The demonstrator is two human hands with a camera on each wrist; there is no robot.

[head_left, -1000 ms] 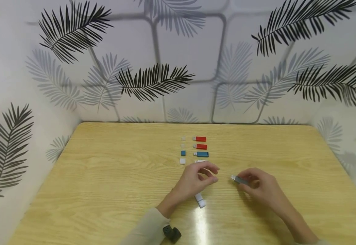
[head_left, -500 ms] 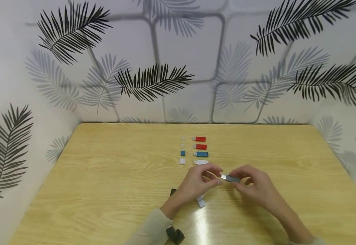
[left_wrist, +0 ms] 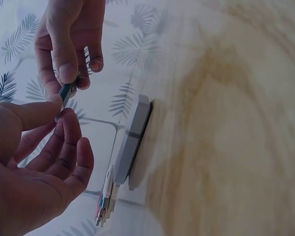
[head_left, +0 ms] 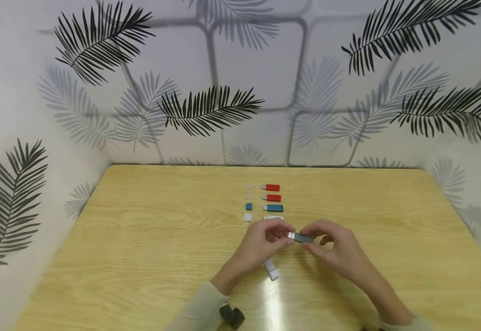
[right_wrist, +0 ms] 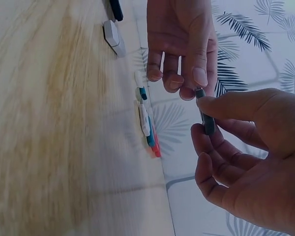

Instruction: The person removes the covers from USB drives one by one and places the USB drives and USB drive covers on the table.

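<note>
Over a wooden table (head_left: pixel 153 243), the right hand (head_left: pixel 341 250) pinches a grey USB stick (head_left: pixel 301 237), the left hand (head_left: pixel 261 241) its metal plug (head_left: pixel 291 235).

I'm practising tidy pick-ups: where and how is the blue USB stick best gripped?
Probably the right end of the blue USB stick, pinched from the right: it lies flat, its metal plug points left toward the blue cap, and a red stick and a white stick flank its long sides.

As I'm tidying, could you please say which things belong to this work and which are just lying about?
Belongs: grey USB stick, between left hand and right hand; probably lined-up red sticks, blue stick, white stick, loose caps.
Lying about, perhaps: pale stick nearer the person; black item, unclear. Either may belong too.
</note>
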